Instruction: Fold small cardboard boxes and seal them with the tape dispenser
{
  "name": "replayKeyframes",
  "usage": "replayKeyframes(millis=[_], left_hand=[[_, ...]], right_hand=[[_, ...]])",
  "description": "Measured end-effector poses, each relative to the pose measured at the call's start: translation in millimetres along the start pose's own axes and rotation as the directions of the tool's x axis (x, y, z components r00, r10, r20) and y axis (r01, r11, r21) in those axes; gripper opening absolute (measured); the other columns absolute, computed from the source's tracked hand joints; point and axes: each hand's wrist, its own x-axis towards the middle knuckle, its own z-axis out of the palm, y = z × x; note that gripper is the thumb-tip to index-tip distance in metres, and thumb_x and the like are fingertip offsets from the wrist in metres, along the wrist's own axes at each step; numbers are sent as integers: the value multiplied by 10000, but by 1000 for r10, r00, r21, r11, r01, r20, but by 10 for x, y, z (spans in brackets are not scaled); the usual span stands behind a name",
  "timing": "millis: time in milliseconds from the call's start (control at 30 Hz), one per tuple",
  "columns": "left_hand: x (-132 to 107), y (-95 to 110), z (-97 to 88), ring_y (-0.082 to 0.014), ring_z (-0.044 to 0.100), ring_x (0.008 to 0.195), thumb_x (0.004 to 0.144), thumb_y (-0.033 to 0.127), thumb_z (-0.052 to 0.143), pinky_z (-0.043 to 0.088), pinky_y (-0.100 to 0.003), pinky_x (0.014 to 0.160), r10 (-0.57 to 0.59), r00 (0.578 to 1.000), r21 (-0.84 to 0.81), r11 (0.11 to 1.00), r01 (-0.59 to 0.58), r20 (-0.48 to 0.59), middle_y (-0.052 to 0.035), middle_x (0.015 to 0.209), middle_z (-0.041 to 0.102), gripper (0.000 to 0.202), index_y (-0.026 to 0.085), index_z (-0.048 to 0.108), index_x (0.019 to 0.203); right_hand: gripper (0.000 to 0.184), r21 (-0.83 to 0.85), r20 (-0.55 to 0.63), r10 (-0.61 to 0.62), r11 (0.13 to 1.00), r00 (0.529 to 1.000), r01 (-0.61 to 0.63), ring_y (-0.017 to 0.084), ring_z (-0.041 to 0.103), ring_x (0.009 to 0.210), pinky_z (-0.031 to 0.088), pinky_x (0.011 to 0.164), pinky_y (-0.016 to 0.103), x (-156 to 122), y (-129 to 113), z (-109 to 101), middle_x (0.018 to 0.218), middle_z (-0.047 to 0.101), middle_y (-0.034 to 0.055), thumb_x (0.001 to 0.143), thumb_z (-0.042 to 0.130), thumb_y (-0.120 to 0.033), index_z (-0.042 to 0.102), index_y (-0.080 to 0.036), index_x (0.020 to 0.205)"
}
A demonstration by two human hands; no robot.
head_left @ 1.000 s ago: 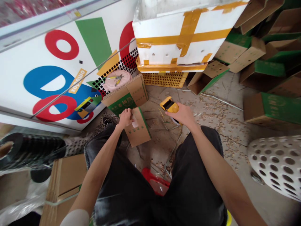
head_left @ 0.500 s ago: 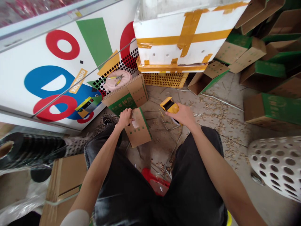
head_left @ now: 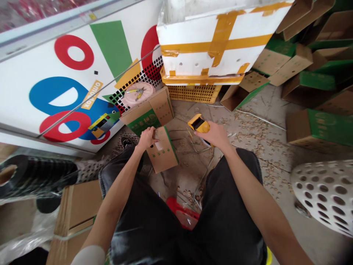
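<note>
My left hand point(head_left: 147, 138) holds the upper left edge of a small cardboard box point(head_left: 163, 157), its fingers curled over the edge and its thumb on the brown face. The box stands tilted on the floor, with green print and a pale label on it. My right hand point(head_left: 216, 134) is wrapped round a yellow hand tool point(head_left: 202, 126) with a dark opening at its front; its exact kind I cannot make out. The tool is in the air to the right of the box, apart from it. Flattened brown-and-green cardboard point(head_left: 146, 116) leans just beyond my left hand.
Pliers point(head_left: 138, 94) lie on a pink round lid point(head_left: 131, 96). A taped white foam box point(head_left: 201, 44) sits on a yellow crate point(head_left: 193, 94). Several open cartons point(head_left: 322, 127) and a white perforated basket point(head_left: 325, 191) are at right. Bundled cardboard point(head_left: 79, 206) lies at left.
</note>
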Motion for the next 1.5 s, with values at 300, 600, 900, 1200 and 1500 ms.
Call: replayKeyframes(millis=[300,600,900,1200,1500], left_hand=[[0,-51,-24,-342,707,1195,885,281,760,535,-418,1013,35,999,-95,995,-38,-29,-132,1272,752,358,216,682,1228],[-81,86,197,-420,542,1395,656,570,968,393,-517,1201,43,994,-13,999,-45,-97,-233,1491,557,1109,166,422,1534],[-27,45,148,-320,700,1210,905,333,743,529,-421,1049,-116,974,-203,976,76,-195,-128,1284,753,348,211,713,1229],[-52,82,61,-307,777,1097,1036,370,583,575,-403,977,-226,950,-315,937,152,-216,-94,1176,834,296,247,832,1136],[-103,193,61,-432,530,1417,634,590,984,383,-542,1212,49,996,-11,999,-49,-68,-237,1504,575,1092,164,505,1517]], right_hand=[[590,-10,0,-4,1000,1000,4,356,708,904,449,709,396,16,9,20,971,777,149,782,700,-738,723,-224,1070],[578,0,19,12,1000,1000,-12,361,709,928,460,724,403,-12,-22,-24,998,775,149,782,706,-740,718,-231,1056],[571,-2,14,0,1000,1000,0,365,718,947,448,708,389,-14,-9,-22,1003,783,152,789,708,-724,708,-227,1070],[589,-5,12,-3,1000,1000,3,354,718,906,445,692,384,9,14,24,966,775,140,775,706,-755,700,-233,1048],[602,-12,8,-13,1000,1000,14,354,717,916,459,707,392,13,19,34,975,775,147,775,706,-758,713,-230,1065]])
